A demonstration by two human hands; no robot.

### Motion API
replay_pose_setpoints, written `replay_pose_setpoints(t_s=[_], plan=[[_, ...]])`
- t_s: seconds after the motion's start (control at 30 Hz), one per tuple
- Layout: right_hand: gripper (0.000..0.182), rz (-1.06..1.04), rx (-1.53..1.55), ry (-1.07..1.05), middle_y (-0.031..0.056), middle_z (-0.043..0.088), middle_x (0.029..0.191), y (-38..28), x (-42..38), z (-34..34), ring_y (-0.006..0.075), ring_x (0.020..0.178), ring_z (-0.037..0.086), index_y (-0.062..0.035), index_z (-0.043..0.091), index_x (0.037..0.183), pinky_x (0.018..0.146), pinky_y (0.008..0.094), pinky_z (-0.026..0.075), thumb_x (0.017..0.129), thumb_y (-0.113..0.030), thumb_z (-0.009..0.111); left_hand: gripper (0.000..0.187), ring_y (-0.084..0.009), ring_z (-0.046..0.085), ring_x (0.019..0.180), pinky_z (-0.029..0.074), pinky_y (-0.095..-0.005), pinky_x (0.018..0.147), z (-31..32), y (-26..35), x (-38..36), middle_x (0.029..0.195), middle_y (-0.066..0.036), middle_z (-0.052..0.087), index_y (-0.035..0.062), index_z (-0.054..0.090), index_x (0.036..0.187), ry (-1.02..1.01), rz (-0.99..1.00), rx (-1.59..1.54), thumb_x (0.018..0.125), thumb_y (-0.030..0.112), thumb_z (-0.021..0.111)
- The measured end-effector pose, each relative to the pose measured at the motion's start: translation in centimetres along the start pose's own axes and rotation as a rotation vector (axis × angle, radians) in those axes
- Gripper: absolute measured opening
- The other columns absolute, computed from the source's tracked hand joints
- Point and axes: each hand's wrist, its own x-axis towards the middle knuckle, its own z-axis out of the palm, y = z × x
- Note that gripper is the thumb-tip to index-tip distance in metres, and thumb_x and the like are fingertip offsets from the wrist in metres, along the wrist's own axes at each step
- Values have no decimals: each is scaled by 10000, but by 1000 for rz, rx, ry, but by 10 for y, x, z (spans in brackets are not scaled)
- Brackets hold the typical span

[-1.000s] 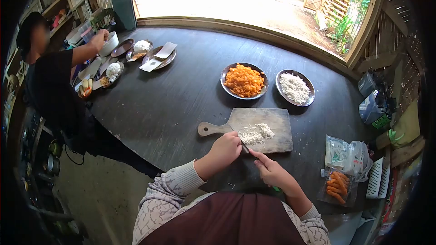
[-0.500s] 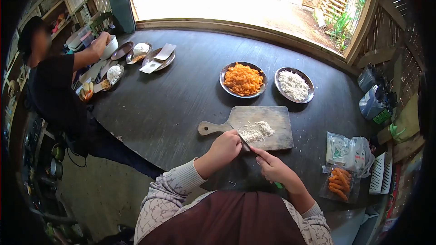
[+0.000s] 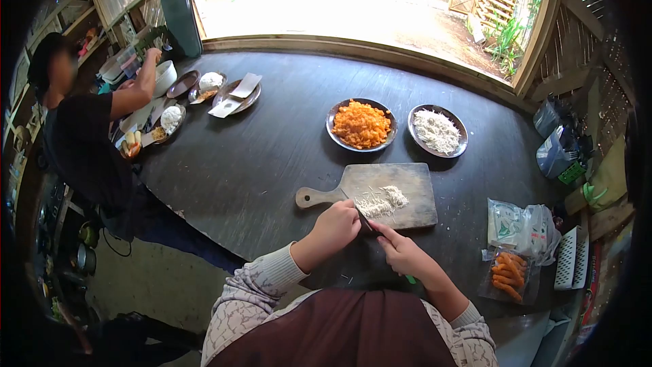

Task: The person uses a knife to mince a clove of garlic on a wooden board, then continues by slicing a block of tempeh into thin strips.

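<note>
My right hand (image 3: pixel 405 251) is closed on a knife (image 3: pixel 364 221), its index finger stretched along the blade; a bit of green shows below the palm. My left hand (image 3: pixel 337 223) is curled shut right at the blade's far end; whatever its fingers pinch is hidden. Both hands are over the near edge of a wooden cutting board (image 3: pixel 418 183) with a round handle at its left. On the board lies a small heap of pale, thin shreds (image 3: pixel 384 200). Behind it stand a plate of chopped orange pieces (image 3: pixel 362 124) and a plate of white shreds (image 3: pixel 437 130).
At the left a person (image 3: pixel 81 115) in dark clothes works by a white bowl (image 3: pixel 164 78), near several plates with white food. To the right lie plastic bags (image 3: pixel 519 228), a bag of orange carrot-like pieces (image 3: pixel 508 275) and a white perforated basket (image 3: pixel 570 258). A window ledge (image 3: pixel 353 52) borders the table.
My hands and the knife stay almost in place at the board's edge. The other person's hand has risen from the white bowl. A dark shape shows more at the lower left.
</note>
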Motion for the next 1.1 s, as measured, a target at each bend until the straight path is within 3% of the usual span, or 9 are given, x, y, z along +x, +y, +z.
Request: replay_pose_setpoints(t_s=[0.3, 0.47, 0.8, 0.9, 1.1], plan=[[419, 5, -21, -28, 57, 494, 593, 4, -5, -4, 115, 460, 475, -256, 402, 1406, 477, 289, 455, 987, -246, 411, 126, -315, 597, 803, 486, -392, 730, 3, -3, -1, 835, -150, 596, -24, 629, 704, -10, -2, -14, 746, 91, 602], [426, 41, 124, -87, 21, 468, 589, 17, 1, -3, 102, 455, 466, -267, 375, 1420, 437, 266, 443, 994, -269, 394, 127, -316, 596, 803, 486, -399, 725, 2, 2, -1, 829, -150, 596, -25, 629, 702, 7, -19, 15, 751, 86, 593], [426, 52, 17, -36, 24, 457, 556, 1, -1, 3, 100, 460, 467, -278, 378, 1418, 446, 268, 437, 993, -251, 394, 143, -318, 590, 818, 484, -406, 738, 0, 2, 0, 816, -151, 583, -24, 617, 689, 12, -7, 6, 768, 88, 576], [433, -63, -75, 29, 29, 459, 553, 5, 4, 7, 104, 455, 467, -280, 373, 1421, 455, 273, 441, 990, -247, 396, 133, -316, 595, 806, 486, -398, 729, 2, 0, -1, 814, -148, 596, -23, 629, 692, -6, -6, 14, 751, 89, 590], [432, 28, -12, -11, 37, 465, 548, 2, -2, -2, 112, 440, 466, -283, 380, 1419, 462, 283, 453, 990, -239, 392, 139, -307, 591, 812, 487, -387, 747, -10, 2, -4, 847, -140, 597, -9, 666, 743, -88, 41, 33, 765, 101, 583]])
